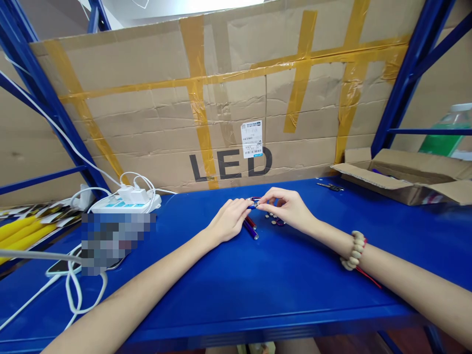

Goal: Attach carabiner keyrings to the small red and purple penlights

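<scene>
My left hand point(230, 219) is closed around a small shiny blue tube point(252, 207) above the blue shelf point(221, 290). At the tube's right end, my right hand point(282, 205) pinches with thumb and index finger; the exact piece between those fingertips is too small to make out. Below my left fingers lie a purple tube point(251, 231) with a silvery end and a red tube point(251, 222), both partly covered by the hand. Several small, round silvery discs point(273, 222) are scattered under my right hand, beside a small purple ring-like piece point(280, 222).
Keys point(331, 187) lie toward the back right, near an open cardboard box point(401, 189). A white power strip point(125, 202) with plugs and looping white cables point(73, 290) occupies the left. Behind everything stands a taped cardboard sheet point(155, 137), between blue metal posts point(409, 78).
</scene>
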`<action>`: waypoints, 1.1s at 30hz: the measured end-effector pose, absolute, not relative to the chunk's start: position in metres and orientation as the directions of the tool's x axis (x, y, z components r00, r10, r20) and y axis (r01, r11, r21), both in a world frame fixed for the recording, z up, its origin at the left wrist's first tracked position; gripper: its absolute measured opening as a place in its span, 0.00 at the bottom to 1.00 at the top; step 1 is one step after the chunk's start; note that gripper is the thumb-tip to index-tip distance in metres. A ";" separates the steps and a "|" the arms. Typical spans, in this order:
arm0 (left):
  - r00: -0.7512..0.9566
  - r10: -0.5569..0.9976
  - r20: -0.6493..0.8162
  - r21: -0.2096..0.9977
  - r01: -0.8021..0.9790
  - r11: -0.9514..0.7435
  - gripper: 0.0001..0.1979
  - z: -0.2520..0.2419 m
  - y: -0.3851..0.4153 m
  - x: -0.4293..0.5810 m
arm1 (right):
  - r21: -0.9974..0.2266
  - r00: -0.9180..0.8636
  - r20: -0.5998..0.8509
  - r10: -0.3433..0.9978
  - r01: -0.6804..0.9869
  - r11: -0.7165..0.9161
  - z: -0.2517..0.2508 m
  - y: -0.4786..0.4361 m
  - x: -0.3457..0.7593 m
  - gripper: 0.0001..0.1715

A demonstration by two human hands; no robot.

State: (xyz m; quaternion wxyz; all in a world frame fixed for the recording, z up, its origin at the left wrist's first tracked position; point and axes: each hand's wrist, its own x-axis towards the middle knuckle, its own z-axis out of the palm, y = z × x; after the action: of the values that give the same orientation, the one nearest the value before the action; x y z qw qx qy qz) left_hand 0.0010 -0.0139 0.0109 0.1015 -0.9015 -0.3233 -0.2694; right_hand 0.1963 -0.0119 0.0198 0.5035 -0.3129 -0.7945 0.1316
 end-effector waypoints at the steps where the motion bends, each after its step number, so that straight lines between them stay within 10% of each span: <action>1: 0.647 0.527 0.551 -0.013 0.638 -0.770 0.14 0.011 -0.014 0.001 | -0.520 -0.299 0.720 0.626 0.366 0.772 0.020 -0.012 0.196 0.08; 33: 0.628 0.536 0.564 0.024 0.637 -0.771 0.14 0.008 -0.012 0.001 | -0.466 -0.336 0.742 0.580 0.364 0.807 0.019 -0.014 0.195 0.11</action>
State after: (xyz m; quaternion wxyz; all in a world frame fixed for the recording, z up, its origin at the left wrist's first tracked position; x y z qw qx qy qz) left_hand 0.0013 -0.0122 0.0079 0.0893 -0.8978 -0.3266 -0.2816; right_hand 0.1952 -0.0136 0.0195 0.4972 -0.2913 -0.8100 0.1087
